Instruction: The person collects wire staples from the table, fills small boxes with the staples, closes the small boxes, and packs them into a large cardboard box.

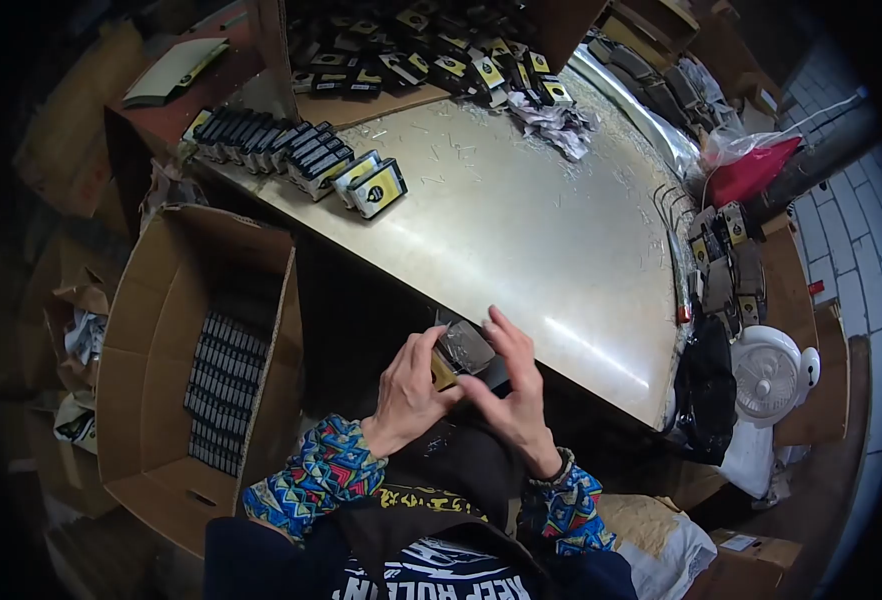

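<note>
My left hand holds a small box with a yellow face, at the table's front edge. Clear film or a clear part shows at the box's upper side, too small to tell which. My right hand is at the box's right side, fingers apart, its thumb close to the box's lower right corner; whether it touches is unclear. A row of black, white and yellow boxes stands along the table's left edge, and the nearest one leans with its yellow face showing.
The metal table curves around ahead. An open carton with stacked dark boxes stands at the left. More boxes lie heaped at the back. Crumpled paper and clear scraps lie on the table. A white fan is at the right.
</note>
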`<control>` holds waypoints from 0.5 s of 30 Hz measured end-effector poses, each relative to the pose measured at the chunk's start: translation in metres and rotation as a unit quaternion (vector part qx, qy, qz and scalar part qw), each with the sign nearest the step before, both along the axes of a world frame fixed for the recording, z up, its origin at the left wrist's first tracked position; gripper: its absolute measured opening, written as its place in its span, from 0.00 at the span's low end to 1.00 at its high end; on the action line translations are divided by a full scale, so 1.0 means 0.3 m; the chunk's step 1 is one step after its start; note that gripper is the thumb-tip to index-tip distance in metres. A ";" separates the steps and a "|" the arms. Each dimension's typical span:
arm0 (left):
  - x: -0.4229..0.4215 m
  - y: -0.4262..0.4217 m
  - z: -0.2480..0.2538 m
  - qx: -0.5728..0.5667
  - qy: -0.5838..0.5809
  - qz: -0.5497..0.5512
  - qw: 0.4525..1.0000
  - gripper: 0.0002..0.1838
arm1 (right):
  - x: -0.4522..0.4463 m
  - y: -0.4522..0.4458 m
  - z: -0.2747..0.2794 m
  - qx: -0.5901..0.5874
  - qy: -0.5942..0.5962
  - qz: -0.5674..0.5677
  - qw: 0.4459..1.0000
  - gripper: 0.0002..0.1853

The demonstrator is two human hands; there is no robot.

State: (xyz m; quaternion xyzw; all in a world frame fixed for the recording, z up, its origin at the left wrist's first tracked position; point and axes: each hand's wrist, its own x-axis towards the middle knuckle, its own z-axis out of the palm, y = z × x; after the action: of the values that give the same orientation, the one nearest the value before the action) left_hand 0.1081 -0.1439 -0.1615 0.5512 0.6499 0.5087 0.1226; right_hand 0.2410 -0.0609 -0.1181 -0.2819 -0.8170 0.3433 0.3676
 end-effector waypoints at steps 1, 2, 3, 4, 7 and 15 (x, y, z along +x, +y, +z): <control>0.003 -0.001 -0.002 0.005 -0.003 -0.002 1.000 0.40 | 0.006 -0.007 0.009 0.035 -0.030 0.018 0.999 0.24; 0.007 -0.003 -0.002 0.004 0.002 -0.004 1.000 0.40 | 0.005 -0.017 -0.030 0.015 -0.026 -0.013 0.999 0.23; 0.009 -0.003 0.001 0.005 0.008 -0.006 1.000 0.40 | 0.010 -0.012 -0.050 0.035 -0.021 -0.032 0.999 0.23; 0.009 -0.001 0.004 0.007 0.014 -0.005 1.000 0.40 | 0.011 -0.004 -0.064 0.056 -0.015 -0.049 0.997 0.22; 0.009 0.001 -0.004 0.011 0.021 0.002 1.000 0.41 | 0.010 0.003 -0.037 0.085 -0.042 -0.015 0.995 0.18; -0.005 0.001 -0.016 0.010 0.016 -0.011 1.000 0.45 | 0.029 0.020 0.004 0.104 -0.065 0.044 0.991 0.17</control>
State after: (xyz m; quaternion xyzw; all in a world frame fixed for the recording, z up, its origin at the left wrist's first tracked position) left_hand 0.1066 -0.1436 -0.1663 0.5675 0.6409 0.5046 0.1124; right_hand 0.2496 -0.0548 -0.1169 -0.2278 -0.8821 0.2531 0.3256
